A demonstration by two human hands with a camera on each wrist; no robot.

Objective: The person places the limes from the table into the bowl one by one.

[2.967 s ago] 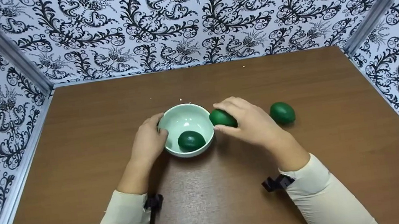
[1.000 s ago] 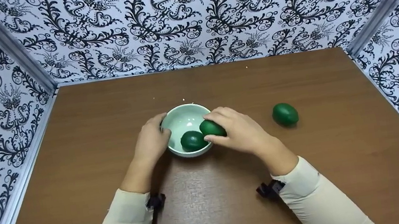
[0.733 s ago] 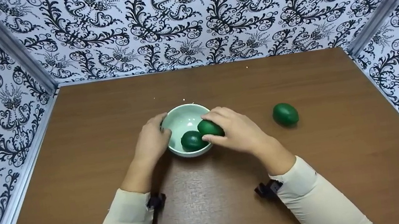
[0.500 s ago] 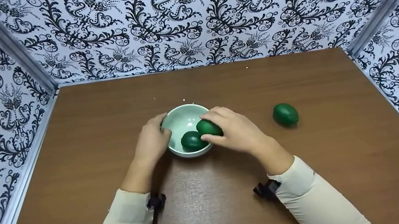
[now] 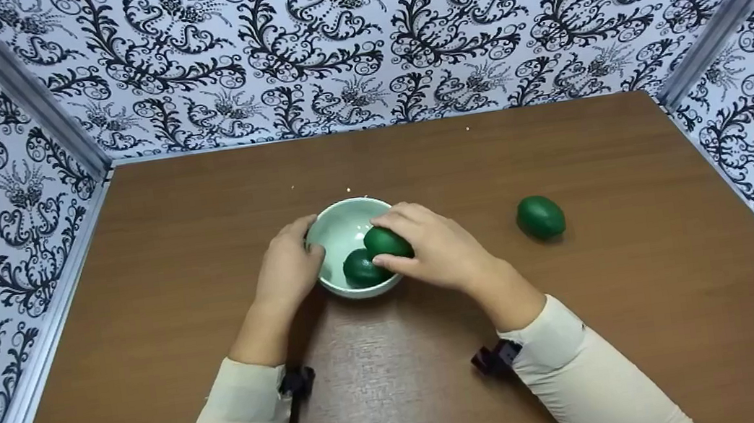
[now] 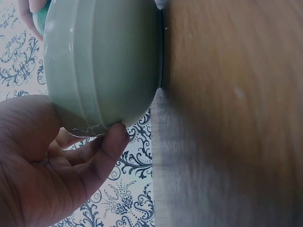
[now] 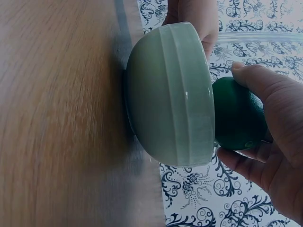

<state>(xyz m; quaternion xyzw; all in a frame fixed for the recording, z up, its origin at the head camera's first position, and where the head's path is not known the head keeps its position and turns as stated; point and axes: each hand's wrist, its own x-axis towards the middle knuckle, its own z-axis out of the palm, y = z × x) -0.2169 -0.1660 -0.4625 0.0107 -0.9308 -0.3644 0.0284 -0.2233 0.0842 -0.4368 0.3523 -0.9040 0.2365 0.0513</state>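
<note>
A pale green bowl (image 5: 333,235) stands upright on the wooden table. My left hand (image 5: 286,267) grips its left rim, thumb at the inside and fingers against the outer wall, as the left wrist view also shows. One dark green lime (image 5: 360,269) lies inside the bowl. Over the bowl's right side, my right hand (image 5: 436,247) holds another lime (image 5: 384,241) between thumb and fingers. In the right wrist view that held lime (image 7: 236,116) is at the level of the rim, partly hidden by the hand. Whether the two limes touch I cannot tell.
A third lime (image 5: 540,217) lies on the table (image 5: 646,263) to the right of my right hand. Patterned panels (image 5: 353,32) border the table at the back and both sides. Small white specks lie behind the bowl.
My right hand has carried its lime leftward, from beside the bowl's right rim to over the bowl's inside. The left hand keeps its grip on the rim, and the bowl stays in place.
</note>
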